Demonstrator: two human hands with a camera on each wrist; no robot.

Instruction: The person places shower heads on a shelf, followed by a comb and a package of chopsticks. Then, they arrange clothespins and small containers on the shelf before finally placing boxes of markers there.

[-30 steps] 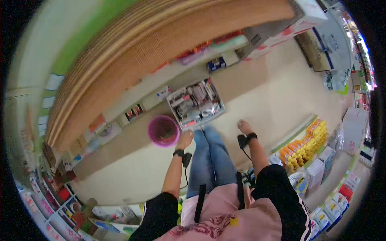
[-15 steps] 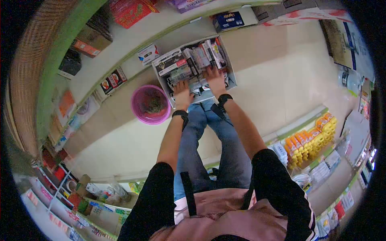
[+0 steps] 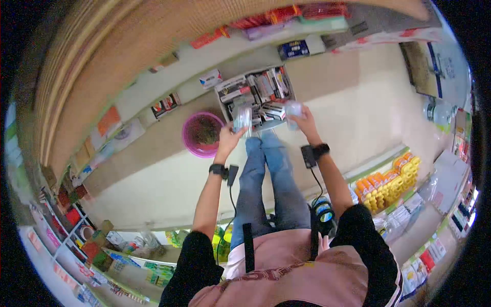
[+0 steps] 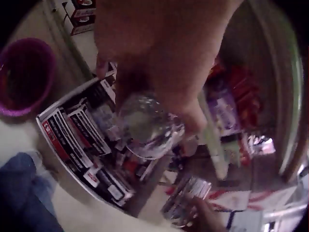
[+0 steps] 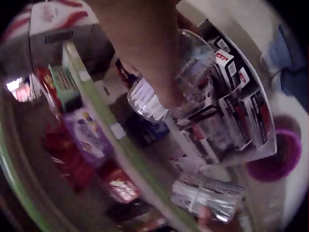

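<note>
In the head view my left hand point(image 3: 228, 141) grips a clear plastic tub point(image 3: 243, 120), and thin pale sticks show through a tub wall point(image 5: 207, 198) in the right wrist view. My right hand point(image 3: 308, 125) pinches a similar clear tub point(image 3: 293, 111), with white sticks point(image 5: 147, 99) inside, partly covered by the hand. Both tubs are held over the near part of an open carton point(image 3: 286, 84) on the floor. Packed in the carton are several black, white and red boxes point(image 4: 67, 137) and clear packs.
A purple basket point(image 3: 185, 138) stands left of the carton. Behind run low shelves holding a dark blue box point(image 3: 294, 48) and a small white box point(image 3: 210, 79). Yellow and orange bottles point(image 3: 388, 179) line a shelf on the right. Large cartons point(image 3: 422, 66) sit at the back right.
One second ago both hands were apart from the carton, holding nothing visible. They then reached down into it. Now both are drawn back toward the body, each with a clear tub.
</note>
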